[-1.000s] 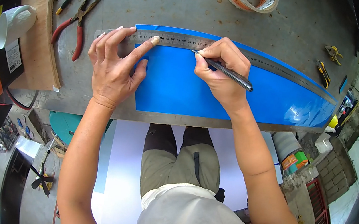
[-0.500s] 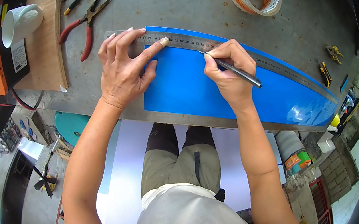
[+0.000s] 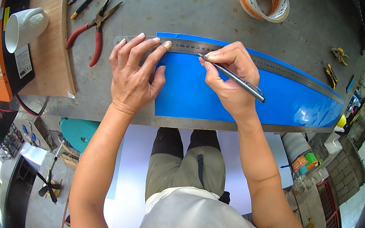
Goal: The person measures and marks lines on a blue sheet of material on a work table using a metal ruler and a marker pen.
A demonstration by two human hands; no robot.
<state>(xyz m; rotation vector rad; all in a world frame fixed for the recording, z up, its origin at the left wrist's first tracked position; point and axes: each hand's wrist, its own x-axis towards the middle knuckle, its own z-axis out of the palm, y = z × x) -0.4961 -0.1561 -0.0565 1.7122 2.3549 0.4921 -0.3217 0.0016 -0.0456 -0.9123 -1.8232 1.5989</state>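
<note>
A long steel ruler (image 3: pixel 283 72) lies along the upper edge of a blue sheet (image 3: pixel 186 87) on the metal table. My left hand (image 3: pixel 134 76) rests with stretched fingers on the ruler's left end, its fingertips pressing down near the sheet's corner. In my right hand (image 3: pixel 235 77) is a metallic pen (image 3: pixel 245 84), pinched between thumb and fingers. The pen's tip meets the ruler's lower edge, a little right of my left index finger. Any mark under the tip is too small to make out.
Red-handled pliers (image 3: pixel 97 30) lie open at the left, near a wooden board (image 3: pixel 49 52). A white mug (image 3: pixel 24 28) stands on an orange-and-black machine (image 3: pixel 10 70). A tape roll (image 3: pixel 264 5) sits at the back; a yellow cutter (image 3: pixel 330 75) and small pliers (image 3: pixel 340 55) lie right.
The whole view has shifted slightly, so table objects appear further right. Against the blue sheet, the pen tip has moved left along the ruler. My left hand still presses the ruler.
</note>
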